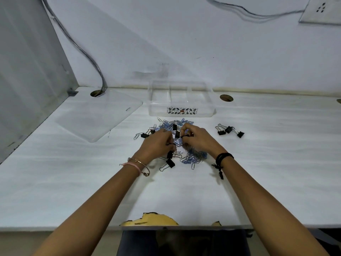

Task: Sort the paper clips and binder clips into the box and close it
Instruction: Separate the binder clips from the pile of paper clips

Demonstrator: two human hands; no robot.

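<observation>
A heap of blue and silver paper clips point(193, 156) mixed with black binder clips point(170, 163) lies mid-table. My left hand point(156, 143) rests on the heap, fingers pinched on a black binder clip. Over the heap's far side my right hand point(198, 137) pinches another black binder clip at its fingertips. Three binder clips point(229, 130) lie apart to the right. The clear box point(181, 111), open with three compartments, stands behind the heap. Its clear lid point(96, 115) lies flat at the left.
The white table has two cable holes point(97, 93) point(226, 98) near the back wall. A grey partition point(27, 71) closes the left side. The table's front edge is chipped point(149, 219). A wall socket point(323, 10) sits top right.
</observation>
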